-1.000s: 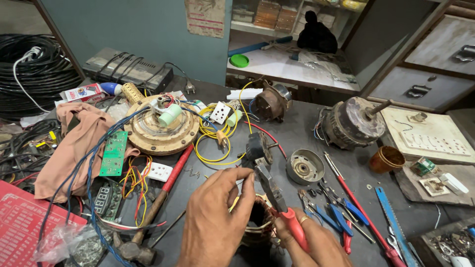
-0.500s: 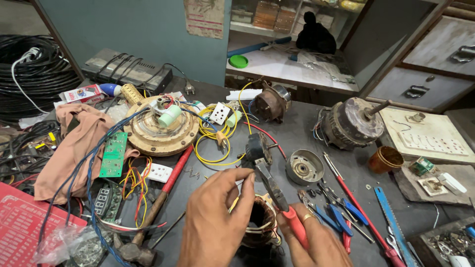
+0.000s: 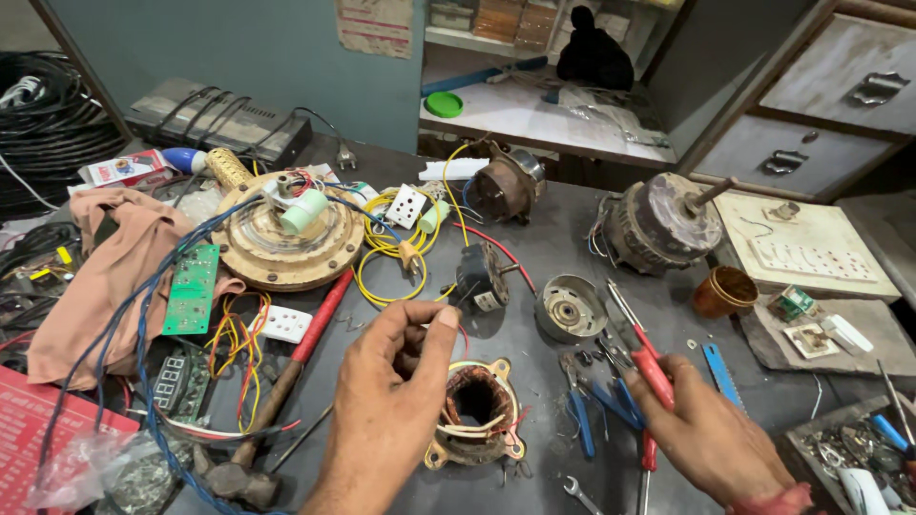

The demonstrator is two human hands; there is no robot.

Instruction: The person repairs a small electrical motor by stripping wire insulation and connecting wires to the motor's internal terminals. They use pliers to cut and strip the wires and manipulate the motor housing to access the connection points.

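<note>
Stator [image 3: 474, 412] sitting near centre of bench, copper winding exposed, housing off, loose leads curling around it. Left hand [image 3: 393, 381] hovering just left of it, thumb and fingers pinching together, possibly on thin wire — cannot tell. Right hand [image 3: 708, 431] gripping red-handled pliers [image 3: 637, 355], fingers clamped. Winding work looking unfinished; reassembly not begun.

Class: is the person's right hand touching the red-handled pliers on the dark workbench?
Touching. The head view shows the right hand with its fingers wrapped around the red-handled pliers, whose handle runs into the grip.
</note>
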